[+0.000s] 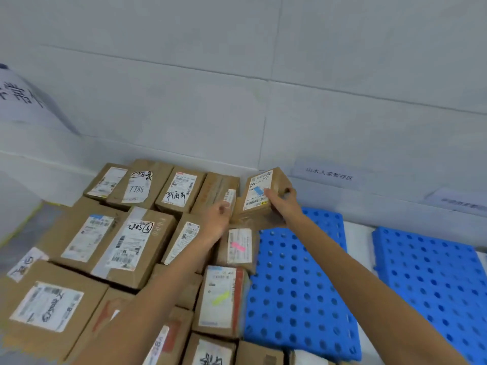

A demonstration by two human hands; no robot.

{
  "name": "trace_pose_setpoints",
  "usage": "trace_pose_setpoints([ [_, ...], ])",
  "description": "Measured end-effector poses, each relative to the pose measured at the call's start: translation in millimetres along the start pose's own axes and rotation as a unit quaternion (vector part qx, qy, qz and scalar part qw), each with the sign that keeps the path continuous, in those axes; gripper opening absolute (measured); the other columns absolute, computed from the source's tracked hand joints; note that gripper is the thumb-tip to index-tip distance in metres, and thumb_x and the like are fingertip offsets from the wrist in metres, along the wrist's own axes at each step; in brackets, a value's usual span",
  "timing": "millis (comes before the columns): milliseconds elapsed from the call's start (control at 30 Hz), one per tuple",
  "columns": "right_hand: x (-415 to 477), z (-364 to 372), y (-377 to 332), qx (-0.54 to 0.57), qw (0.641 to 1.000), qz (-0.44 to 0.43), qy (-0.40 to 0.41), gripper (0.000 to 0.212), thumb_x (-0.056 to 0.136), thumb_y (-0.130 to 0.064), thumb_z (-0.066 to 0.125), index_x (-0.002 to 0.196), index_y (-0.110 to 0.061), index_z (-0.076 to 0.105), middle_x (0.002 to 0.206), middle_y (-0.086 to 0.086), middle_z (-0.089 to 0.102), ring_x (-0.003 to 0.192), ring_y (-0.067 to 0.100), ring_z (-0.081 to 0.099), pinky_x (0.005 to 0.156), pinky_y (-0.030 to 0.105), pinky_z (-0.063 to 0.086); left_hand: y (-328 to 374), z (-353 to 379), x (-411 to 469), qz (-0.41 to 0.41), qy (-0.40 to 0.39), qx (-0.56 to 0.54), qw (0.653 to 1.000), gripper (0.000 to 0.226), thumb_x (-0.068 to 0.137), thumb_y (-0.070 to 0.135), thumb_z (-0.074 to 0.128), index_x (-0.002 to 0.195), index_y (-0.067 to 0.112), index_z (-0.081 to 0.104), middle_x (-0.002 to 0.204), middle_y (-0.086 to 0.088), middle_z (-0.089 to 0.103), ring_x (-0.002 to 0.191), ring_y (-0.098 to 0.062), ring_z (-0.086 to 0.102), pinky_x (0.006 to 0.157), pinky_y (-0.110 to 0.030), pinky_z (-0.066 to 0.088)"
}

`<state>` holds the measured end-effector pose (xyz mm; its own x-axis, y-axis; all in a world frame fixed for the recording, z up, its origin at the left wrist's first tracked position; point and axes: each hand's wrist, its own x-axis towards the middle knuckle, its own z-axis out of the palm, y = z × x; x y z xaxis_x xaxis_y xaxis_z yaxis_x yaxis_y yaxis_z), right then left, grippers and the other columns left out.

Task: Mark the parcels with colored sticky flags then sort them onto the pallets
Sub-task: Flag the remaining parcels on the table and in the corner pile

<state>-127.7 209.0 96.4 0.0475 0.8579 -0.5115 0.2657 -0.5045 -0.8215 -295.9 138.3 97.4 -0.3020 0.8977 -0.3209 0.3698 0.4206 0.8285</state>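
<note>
The blue-flagged parcel [259,196] is tilted up at the far edge of the blue pallet [297,285], beside the wall, its long axis running away from the person. The right hand [282,200] is on it, fingers clamped over its top right edge. The left hand [217,219] touches its left side, fingers curled, grip unclear. Pink-flagged [238,247] and yellow-flagged [221,296] parcels lie nearer.

Cardboard parcels [126,241] crowd the left side edge to edge, leaving no gap between them. To their right, the near blue pallet [297,285] lies bare and open from above, as does the second pallet [432,280]. The wall [263,101] closes off the far side.
</note>
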Motion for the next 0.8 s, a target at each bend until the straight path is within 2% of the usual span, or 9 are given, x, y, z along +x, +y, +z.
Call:
trace_pose_setpoints([
  [100, 30, 30, -4, -0.052, 0.998, 0.014, 0.041, 0.096, 0.072, -0.058, 0.066, 0.146, -0.026, 0.014, 0.144, 0.011, 0.029, 0.124, 0.032, 0.04, 0.1, 0.041, 0.038, -23, -21, 19, -0.006, 0.004, 0.036, 0.999, 0.019, 0.099, 0.016, 0.043, 0.107, 0.013, 0.06, 0.099, 0.004, 0.056, 0.096, -0.013, 0.052, 0.074, -0.022, 0.038],
  [267, 47, 68, -4, -0.189, 0.976, 0.006, 0.104, 0.098, 0.074, -0.059, 0.065, 0.147, -0.028, 0.007, 0.137, 0.017, 0.022, 0.119, 0.039, 0.043, 0.096, 0.044, 0.042, -65, -42, 37, 0.027, 0.016, 0.013, 0.999, 0.021, 0.096, 0.012, 0.048, 0.087, 0.027, 0.058, 0.096, 0.01, 0.061, 0.093, -0.008, 0.057, 0.079, -0.018, 0.044],
  [400, 44, 91, 8, -0.222, 0.972, -0.014, 0.08, 0.094, 0.08, -0.053, 0.063, 0.148, -0.021, 0.006, 0.141, 0.021, 0.016, 0.126, 0.044, 0.034, 0.104, 0.047, 0.037, -82, -63, 32, 0.053, 0.038, 0.037, 0.997, 0.02, 0.096, 0.008, 0.047, 0.109, 0.012, 0.062, 0.11, 0.008, 0.057, 0.104, -0.006, 0.051, 0.088, -0.017, 0.038],
  [467, 33, 94, 12, -0.283, 0.952, -0.069, 0.097, 0.08, 0.087, -0.045, 0.059, 0.147, -0.013, 0.016, 0.147, 0.023, 0.014, 0.131, 0.042, 0.029, 0.108, 0.049, 0.033, -94, -72, 30, 0.05, 0.038, 0.058, 0.996, 0.022, 0.096, 0.009, 0.046, 0.112, 0.015, 0.061, 0.112, 0.008, 0.057, 0.105, -0.006, 0.052, 0.088, -0.02, 0.039],
  [533, 11, 98, 18, -0.292, 0.926, -0.206, 0.122, 0.047, 0.093, -0.029, 0.052, 0.134, -0.009, 0.039, 0.138, 0.017, 0.035, 0.114, 0.029, 0.047, 0.097, 0.042, 0.044, -110, -78, 25, 0.056, 0.018, 0.105, 0.993, 0.025, 0.097, 0.013, 0.045, 0.117, 0.019, 0.059, 0.114, 0.008, 0.056, 0.1, -0.006, 0.054, 0.085, -0.02, 0.041],
  [600, -22, 110, 27, -0.275, 0.922, -0.262, 0.071, 0.023, 0.095, -0.018, 0.047, 0.117, -0.011, 0.053, 0.113, 0.009, 0.057, 0.084, 0.013, 0.055, 0.077, 0.028, 0.051, -124, -82, 18, 0.074, -0.003, 0.183, 0.98, 0.03, 0.096, 0.021, 0.044, 0.125, 0.027, 0.052, 0.122, 0.006, 0.055, 0.098, -0.007, 0.057, 0.085, -0.024, 0.047],
  [667, -50, 128, 44, -0.246, 0.946, -0.208, -0.04, 0.023, 0.095, -0.013, 0.048, 0.118, -0.012, 0.054, 0.097, 0.004, 0.063, 0.075, 0.011, 0.055, 0.065, 0.015, 0.047, -132, -79, 11, 0.089, -0.023, 0.267, 0.959, 0.039, 0.095, 0.02, 0.045, 0.134, 0.025, 0.044, 0.131, 0.001, 0.051, 0.104, -0.015, 0.058, 0.089, -0.029, 0.048],
  [733, -65, 145, 57, -0.217, 0.959, -0.121, -0.139, 0.035, 0.095, -0.012, 0.048, 0.13, -0.013, 0.045, 0.1, 0.004, 0.063, 0.075, 0.012, 0.055, 0.057, 0.014, 0.043, -135, -70, 7, 0.083, -0.018, 0.272, 0.959, 0.051, 0.091, 0.012, 0.048, 0.141, 0.014, 0.034, 0.133, -0.009, 0.043, 0.114, -0.028, 0.051, 0.094, -0.033, 0.042],
  [800, -68, 157, 64, -0.164, 0.968, -0.065, -0.179, 0.047, 0.095, -0.011, 0.048, 0.14, -0.017, 0.033, 0.117, 0.002, 0.058, 0.089, 0.014, 0.058, 0.064, 0.016, 0.047, -136, -62, 9, 0.052, -0.009, 0.221, 0.974, 0.058, 0.087, 0.008, 0.049, 0.141, 0.012, 0.03, 0.127, -0.015, 0.044, 0.111, -0.033, 0.05, 0.092, -0.04, 0.045],
])
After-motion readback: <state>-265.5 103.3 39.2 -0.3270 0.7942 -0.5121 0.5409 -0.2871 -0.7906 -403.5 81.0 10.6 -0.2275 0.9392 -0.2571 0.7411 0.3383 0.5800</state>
